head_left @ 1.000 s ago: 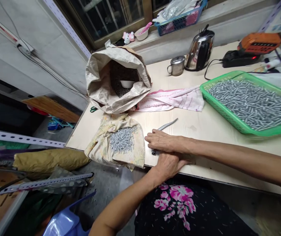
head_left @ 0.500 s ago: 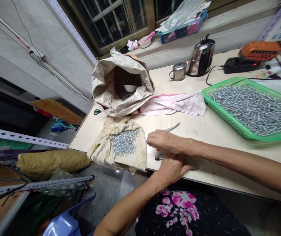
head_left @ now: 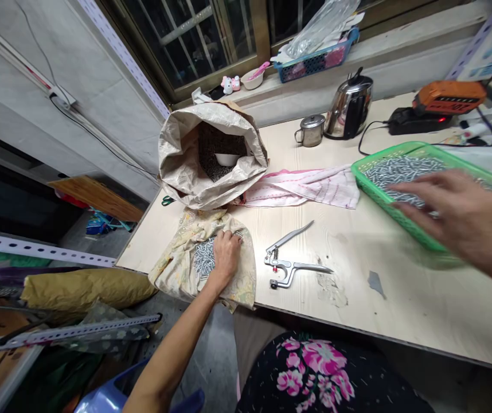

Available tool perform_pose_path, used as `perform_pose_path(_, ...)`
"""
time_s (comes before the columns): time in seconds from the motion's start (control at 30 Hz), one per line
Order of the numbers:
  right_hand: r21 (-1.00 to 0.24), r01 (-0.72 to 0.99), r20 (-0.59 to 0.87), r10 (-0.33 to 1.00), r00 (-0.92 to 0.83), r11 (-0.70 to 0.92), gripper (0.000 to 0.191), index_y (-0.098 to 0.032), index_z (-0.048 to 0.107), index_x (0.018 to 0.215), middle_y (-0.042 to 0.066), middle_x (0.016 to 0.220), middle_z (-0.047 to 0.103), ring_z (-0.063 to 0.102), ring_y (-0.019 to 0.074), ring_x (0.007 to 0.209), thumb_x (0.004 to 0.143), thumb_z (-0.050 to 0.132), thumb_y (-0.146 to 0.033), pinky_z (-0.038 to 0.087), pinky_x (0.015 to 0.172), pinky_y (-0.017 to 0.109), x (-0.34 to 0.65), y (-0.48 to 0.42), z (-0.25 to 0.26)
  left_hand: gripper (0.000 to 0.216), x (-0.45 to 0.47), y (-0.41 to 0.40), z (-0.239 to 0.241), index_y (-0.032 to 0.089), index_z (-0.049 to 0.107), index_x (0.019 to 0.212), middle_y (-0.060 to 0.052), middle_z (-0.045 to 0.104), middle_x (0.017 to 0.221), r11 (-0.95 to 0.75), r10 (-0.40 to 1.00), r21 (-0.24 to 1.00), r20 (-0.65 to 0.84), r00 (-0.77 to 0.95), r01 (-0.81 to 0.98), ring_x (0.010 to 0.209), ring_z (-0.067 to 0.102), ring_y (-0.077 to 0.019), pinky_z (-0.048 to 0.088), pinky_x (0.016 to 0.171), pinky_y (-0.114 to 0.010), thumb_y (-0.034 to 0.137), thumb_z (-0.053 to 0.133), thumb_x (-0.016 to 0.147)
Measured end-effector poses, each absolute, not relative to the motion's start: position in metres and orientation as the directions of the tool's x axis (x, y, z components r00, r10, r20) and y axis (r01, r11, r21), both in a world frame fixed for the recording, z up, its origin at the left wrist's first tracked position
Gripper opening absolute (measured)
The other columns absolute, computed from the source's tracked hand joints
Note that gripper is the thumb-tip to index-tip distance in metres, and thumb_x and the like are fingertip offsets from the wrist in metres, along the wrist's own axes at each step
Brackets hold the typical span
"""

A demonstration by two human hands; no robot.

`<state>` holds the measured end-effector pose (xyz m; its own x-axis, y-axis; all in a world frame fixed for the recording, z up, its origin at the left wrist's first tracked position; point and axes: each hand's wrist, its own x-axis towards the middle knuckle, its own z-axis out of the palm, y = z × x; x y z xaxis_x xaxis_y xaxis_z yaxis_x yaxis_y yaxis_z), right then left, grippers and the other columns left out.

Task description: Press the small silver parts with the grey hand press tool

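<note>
My left hand [head_left: 226, 252] rests on a pile of small silver metal pins [head_left: 204, 259], its fingers curled down into them. Whether a pin is between the fingertips is hidden. Under the pile lies a bunched floral cloth [head_left: 242, 285] at the table's front edge. Over the near left side of a green basket [head_left: 413, 225], my right hand [head_left: 456, 206] is blurred, thumb and fingers stretched apart. Longer silver metal pieces [head_left: 401, 169] fill the basket. Between the hands, hand pliers [head_left: 291, 267] with spread handles lie on the table, held by neither hand.
An open woven sack [head_left: 177, 155] with dark contents and a white scoop [head_left: 227, 159] stands behind the cloth. A pink-white towel [head_left: 306, 188], a metal mug [head_left: 312, 132], a kettle [head_left: 349, 109] and an orange battery [head_left: 448, 97] on a charger are farther back.
My hands, together over the pliers before, have parted. The left moved left onto the pin pile; the right moved right to the green basket. The pliers now lie uncovered.
</note>
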<state>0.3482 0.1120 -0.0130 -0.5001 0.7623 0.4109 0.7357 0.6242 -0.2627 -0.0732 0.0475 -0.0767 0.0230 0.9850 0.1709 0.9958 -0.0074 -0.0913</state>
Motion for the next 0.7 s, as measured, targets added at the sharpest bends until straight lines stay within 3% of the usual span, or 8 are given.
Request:
perform_pose_path(0.07, -0.259, 0.753, 0.443, 0.767, -0.464, 0.605, 0.036, -0.03, 0.058, 0.124, 0.012, 0.11, 0.06, 0.063, 0.0311, 0.087, 0.099, 0.034, -0.044, 0.053, 0.067, 0.047, 0.323, 0.096, -0.026, 0.019, -0.073, 0.052, -0.078, 0.017, 0.067, 0.085, -0.011, 0.064, 0.092, -0.039, 0.989, -0.135, 0.136, 0.057, 0.99, 0.092, 0.052, -0.0271, 0.043, 0.075, -0.038, 0.021, 0.051, 0.094)
perform_pose_path(0.23, -0.373, 0.563, 0.287, 0.669, -0.685, 0.737, 0.028, -0.02, 0.064, 0.106, 0.009, 0.096, 0.061, 0.061, 0.0188, 0.078, 0.1, 0.037, -0.028, 0.05, 0.067, 0.033, 0.263, 0.068, -0.063, 0.02, -0.072, 0.057, -0.074, 0.016, 0.065, 0.093, -0.011, 0.063, 0.099, -0.207, 0.975, -0.273, 0.016, 0.22, 0.939, 0.097, 0.053, -0.0275, 0.043, 0.079, -0.038, 0.014, 0.044, 0.096)
perform_pose_path(0.33, -0.339, 0.555, 0.197, 0.634, -0.747, 0.759, 0.027, -0.018, 0.062, 0.098, 0.007, 0.087, 0.058, 0.056, 0.0167, 0.072, 0.1, 0.036, -0.024, 0.043, 0.062, 0.03, 0.24, 0.06, -0.077, 0.021, -0.073, 0.059, -0.073, 0.015, 0.065, 0.098, -0.012, 0.063, 0.101, -0.296, 0.955, -0.3, -0.071, 0.289, 0.907, 0.098, 0.054, -0.0271, 0.043, 0.079, -0.036, 0.013, 0.044, 0.096)
perform_pose_path(0.47, -0.264, 0.587, 0.16, 0.635, -0.756, 0.765, 0.023, -0.018, 0.058, 0.089, 0.006, 0.084, 0.056, 0.049, 0.0164, 0.069, 0.099, 0.038, -0.019, 0.035, 0.061, 0.03, 0.225, 0.056, -0.091, 0.021, -0.077, 0.065, -0.073, 0.014, 0.066, 0.097, -0.012, 0.064, 0.101, -0.304, 0.953, -0.249, -0.069, 0.296, 0.92, 0.098, 0.055, -0.0267, 0.045, 0.08, -0.035, 0.013, 0.046, 0.095)
perform_pose_path(0.53, -0.242, 0.597, 0.166, 0.639, -0.751, 0.765, 0.023, -0.018, 0.056, 0.085, 0.005, 0.082, 0.055, 0.047, 0.0166, 0.07, 0.098, 0.038, -0.015, 0.031, 0.061, 0.03, 0.224, 0.056, -0.098, 0.021, -0.078, 0.067, -0.07, 0.013, 0.067, 0.091, -0.012, 0.065, 0.099, -0.295, 0.955, -0.19, -0.039, 0.293, 0.936, 0.097, 0.056, -0.0268, 0.045, 0.081, -0.035, 0.012, 0.046, 0.094)
perform_pose_path(0.6, -0.233, 0.592, 0.191, 0.633, -0.75, 0.771, 0.024, -0.017, 0.055, 0.081, 0.005, 0.081, 0.054, 0.044, 0.0165, 0.069, 0.097, 0.038, -0.012, 0.029, 0.061, 0.031, 0.224, 0.055, -0.104, 0.02, -0.075, 0.063, -0.065, 0.013, 0.068, 0.088, -0.012, 0.067, 0.096, -0.267, 0.962, -0.056, 0.04, 0.269, 0.962, 0.096, 0.057, -0.0264, 0.046, 0.082, -0.035, 0.013, 0.049, 0.093)
perform_pose_path(0.7, -0.224, 0.567, 0.256, 0.609, -0.751, 0.793, 0.025, -0.017, 0.054, 0.078, 0.004, 0.079, 0.053, 0.042, 0.0156, 0.068, 0.096, 0.039, -0.009, 0.029, 0.061, 0.031, 0.226, 0.053, -0.109, 0.015, -0.061, 0.044, -0.057, 0.016, 0.071, 0.088, -0.008, 0.07, 0.09, -0.138, 0.986, 0.344, 0.137, 0.096, 0.929, 0.088, 0.061, -0.022, 0.047, 0.08, -0.032, 0.021, 0.057, 0.09)
